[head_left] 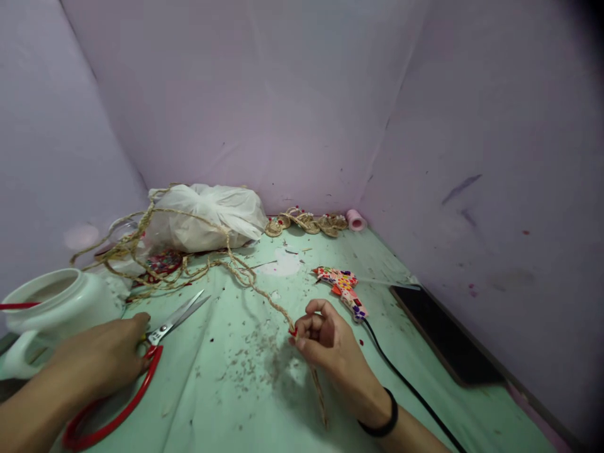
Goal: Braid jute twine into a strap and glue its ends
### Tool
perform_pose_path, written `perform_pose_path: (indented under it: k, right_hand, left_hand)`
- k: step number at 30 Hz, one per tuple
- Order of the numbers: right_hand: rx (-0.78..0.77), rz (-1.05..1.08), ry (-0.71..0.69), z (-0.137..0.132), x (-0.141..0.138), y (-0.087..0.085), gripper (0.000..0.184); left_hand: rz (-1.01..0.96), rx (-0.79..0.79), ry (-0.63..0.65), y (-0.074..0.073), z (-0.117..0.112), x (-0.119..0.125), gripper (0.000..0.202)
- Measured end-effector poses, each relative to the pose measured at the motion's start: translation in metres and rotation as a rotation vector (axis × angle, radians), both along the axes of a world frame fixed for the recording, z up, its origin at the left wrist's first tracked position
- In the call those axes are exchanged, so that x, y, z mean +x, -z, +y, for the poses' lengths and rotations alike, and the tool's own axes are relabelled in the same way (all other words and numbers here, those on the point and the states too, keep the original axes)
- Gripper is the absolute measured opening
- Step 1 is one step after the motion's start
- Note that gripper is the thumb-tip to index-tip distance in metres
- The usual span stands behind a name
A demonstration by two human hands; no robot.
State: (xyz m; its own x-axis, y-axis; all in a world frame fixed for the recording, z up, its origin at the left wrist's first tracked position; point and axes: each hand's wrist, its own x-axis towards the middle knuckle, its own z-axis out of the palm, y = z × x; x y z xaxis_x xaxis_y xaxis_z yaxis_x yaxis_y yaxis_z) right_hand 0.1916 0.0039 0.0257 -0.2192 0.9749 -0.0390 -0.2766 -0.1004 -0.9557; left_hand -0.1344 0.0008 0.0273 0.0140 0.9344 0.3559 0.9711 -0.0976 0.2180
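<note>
Nearest, the left hand [106, 355] is partly curled at the red-handled scissors [163, 329], fingertips beside the pivot, though I cannot tell whether it grips them; the right hand [325, 336], with 1 black band [391, 412] on its wrist, pinches a braided jute cord [271, 303] near its loose end between thumb and fingertips. From there the cord runs back over the green cloth [231, 418], left of a floral-patterned glue gun [344, 283], toward a tangle beside 1 white plastic bag [207, 223], with beaded jute pieces [306, 223] farthest off.
</note>
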Motion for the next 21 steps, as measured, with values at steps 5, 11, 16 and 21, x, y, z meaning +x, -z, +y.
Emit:
perform_pose_path:
  k: [5, 11, 16, 21]
  right_hand:
    - [0.174, -0.270, -0.044, -0.010, -0.005, -0.009, 0.036]
    - [0.422, -0.490, -0.114, -0.015, -0.002, -0.014, 0.050]
    - [0.408, -0.549, -0.132, -0.011, 0.005, -0.011, 0.056]
    - [0.447, -0.716, -0.194, -0.007, 0.022, -0.006, 0.069]
  left_hand:
    - [0.063, 0.170, 0.181, -0.040, -0.007, 0.074, 0.031]
    - [-0.001, -0.050, 0.790, -0.043, -0.004, 0.152, 0.037]
    - [-0.137, -0.129, 0.768, -0.023, 0.006, 0.150, 0.021]
    - [-0.217, -0.088, 0.694, -0.012, 0.006, 0.141, 0.022]
